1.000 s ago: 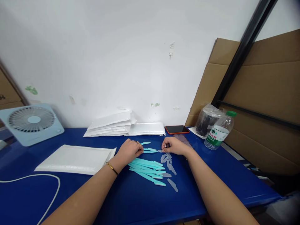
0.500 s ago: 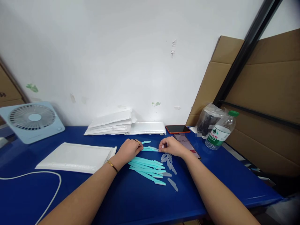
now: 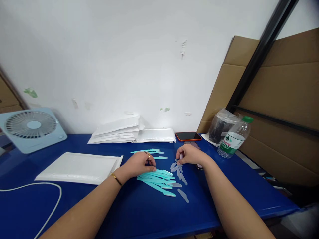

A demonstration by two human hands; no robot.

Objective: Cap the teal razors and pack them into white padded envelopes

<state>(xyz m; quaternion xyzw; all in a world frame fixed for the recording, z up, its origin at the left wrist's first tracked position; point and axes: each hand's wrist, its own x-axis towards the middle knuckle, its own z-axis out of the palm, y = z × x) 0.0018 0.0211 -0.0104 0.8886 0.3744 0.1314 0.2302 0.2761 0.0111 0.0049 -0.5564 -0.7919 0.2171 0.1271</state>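
Note:
A pile of turquoise eyebrow razors [image 3: 157, 183] lies fanned on the blue table, blades toward the right. My left hand [image 3: 141, 163] is at the pile's far side, its thumb and fingers closed on the handle end of the uppermost razor. Behind that hand, several more turquoise razors [image 3: 147, 151] lie apart from the pile. Clear plastic blade caps [image 3: 183, 179] are scattered to the right of the pile. My right hand [image 3: 190, 154] is at the far end of these caps, fingers pinched on one; the fingertips partly hide it.
White padded mailers [image 3: 114, 131] are stacked by the wall, and another mailer [image 3: 77, 167] lies at left. A blue fan [image 3: 33, 129] and white cable [image 3: 58, 199] are farther left. Two phones, one orange-edged phone [image 3: 188, 136], and a water bottle [image 3: 233, 141] stand or lie at right.
My left hand has let go of a razor at the back and come nearer to the pile. My right hand has moved slightly right, over the caps.

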